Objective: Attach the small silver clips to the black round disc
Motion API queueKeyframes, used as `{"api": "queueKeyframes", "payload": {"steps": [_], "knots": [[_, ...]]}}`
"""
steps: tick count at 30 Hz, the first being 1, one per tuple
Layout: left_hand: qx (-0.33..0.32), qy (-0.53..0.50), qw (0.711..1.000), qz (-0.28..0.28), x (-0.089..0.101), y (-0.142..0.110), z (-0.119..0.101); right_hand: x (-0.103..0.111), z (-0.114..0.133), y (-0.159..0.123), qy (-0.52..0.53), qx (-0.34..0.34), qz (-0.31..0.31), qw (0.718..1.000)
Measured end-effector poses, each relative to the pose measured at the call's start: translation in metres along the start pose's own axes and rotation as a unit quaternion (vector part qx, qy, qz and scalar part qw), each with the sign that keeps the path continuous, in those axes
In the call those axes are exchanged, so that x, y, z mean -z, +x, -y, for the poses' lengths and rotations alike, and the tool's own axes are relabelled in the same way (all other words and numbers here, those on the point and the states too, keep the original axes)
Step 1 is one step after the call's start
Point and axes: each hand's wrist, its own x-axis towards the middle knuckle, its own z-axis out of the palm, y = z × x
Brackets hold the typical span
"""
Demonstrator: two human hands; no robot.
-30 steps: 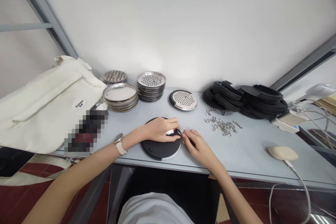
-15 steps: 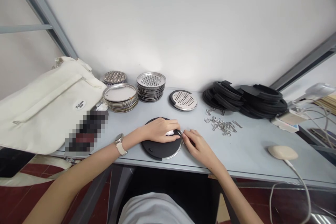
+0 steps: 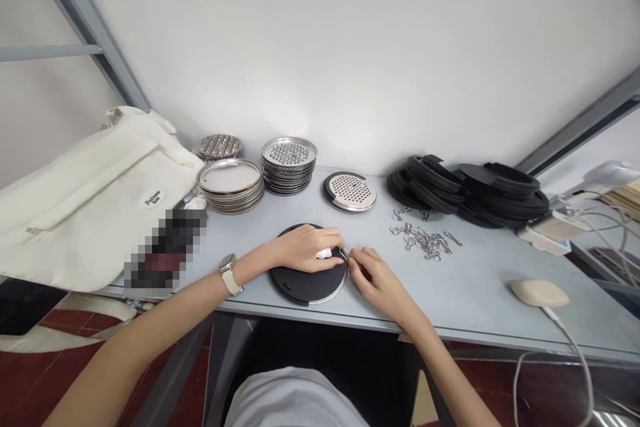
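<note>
A black round plate with a shiny metal rim lies on the table in front of me. My left hand rests on top of it, fingers curled around a small white wad, its fingertips near the right edge. There, a thin metal wire clip shows between my two hands. My right hand is closed at that edge, thumb and finger pinching the clip; its far end is hidden by the fingers. Several similar wire clips lie loose to the right.
Behind stand stacks of metal grater discs and plain-topped discs. One grater disc in a black holder lies alone. Black plastic rings are heaped at back right. A cream bag sits left, a corded cream device right.
Both hands keep nearly the same place on the plate and clip. The whole view has shifted very slightly; no other thing has visibly moved.
</note>
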Motion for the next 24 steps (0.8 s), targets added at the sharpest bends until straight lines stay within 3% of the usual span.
{"api": "queueKeyframes", "payload": {"steps": [24], "knots": [[0.000, 0.015, 1.000, 0.013, -0.0001, 0.0007, -0.0001, 0.0001, -0.0002, -0.0012, -0.016, 0.009, 0.003, 1.000]]}}
